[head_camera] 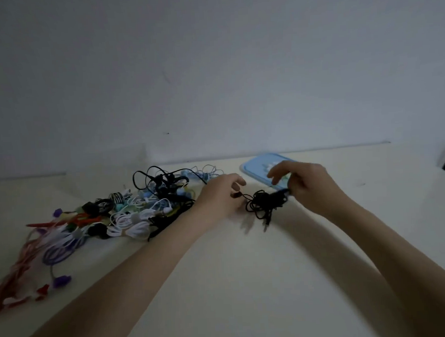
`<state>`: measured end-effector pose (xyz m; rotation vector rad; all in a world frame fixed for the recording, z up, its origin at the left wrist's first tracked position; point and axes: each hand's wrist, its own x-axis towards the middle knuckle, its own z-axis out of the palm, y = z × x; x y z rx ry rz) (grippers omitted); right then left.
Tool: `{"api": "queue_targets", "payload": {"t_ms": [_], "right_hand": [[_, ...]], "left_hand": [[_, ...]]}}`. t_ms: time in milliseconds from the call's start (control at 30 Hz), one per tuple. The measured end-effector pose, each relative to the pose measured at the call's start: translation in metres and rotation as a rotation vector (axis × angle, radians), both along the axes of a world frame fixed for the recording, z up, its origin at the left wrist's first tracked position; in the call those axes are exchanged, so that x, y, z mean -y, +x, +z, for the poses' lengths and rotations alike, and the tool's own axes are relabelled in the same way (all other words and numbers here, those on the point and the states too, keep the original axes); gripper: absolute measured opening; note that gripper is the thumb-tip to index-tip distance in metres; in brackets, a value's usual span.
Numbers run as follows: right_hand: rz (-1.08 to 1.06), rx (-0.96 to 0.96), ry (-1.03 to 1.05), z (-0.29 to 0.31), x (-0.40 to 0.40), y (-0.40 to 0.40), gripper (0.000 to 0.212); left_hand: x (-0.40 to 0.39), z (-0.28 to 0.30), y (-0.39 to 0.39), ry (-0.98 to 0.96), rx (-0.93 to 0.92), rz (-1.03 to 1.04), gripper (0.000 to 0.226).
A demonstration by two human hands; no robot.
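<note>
The left hand pinches one end of a tangled black cord, while the right hand grips the bundle's other side, so the cord hangs between them just above the pale table. Beyond the right hand lies a blue lid. Left of the left hand sprawls a pile of coloured cables.

single head view, looks forward and down across table toward wall, hands close.
</note>
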<state>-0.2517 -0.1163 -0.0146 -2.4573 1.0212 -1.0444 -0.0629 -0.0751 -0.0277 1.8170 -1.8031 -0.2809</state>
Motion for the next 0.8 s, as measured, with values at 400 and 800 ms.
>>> {"api": "queue_targets", "payload": {"t_ms": [400, 800], "right_hand": [[-0.280, -0.160, 0.109, -0.020, 0.017, -0.011, 0.013], [-0.199, 0.084, 0.088, -0.017, 0.007, 0.009, 0.014]], "left_hand": [[0.005, -0.009, -0.007, -0.003, -0.270, 0.012, 0.021], [0.012, -0.011, -0.017, -0.004, -0.155, -0.163, 0.019]]}}
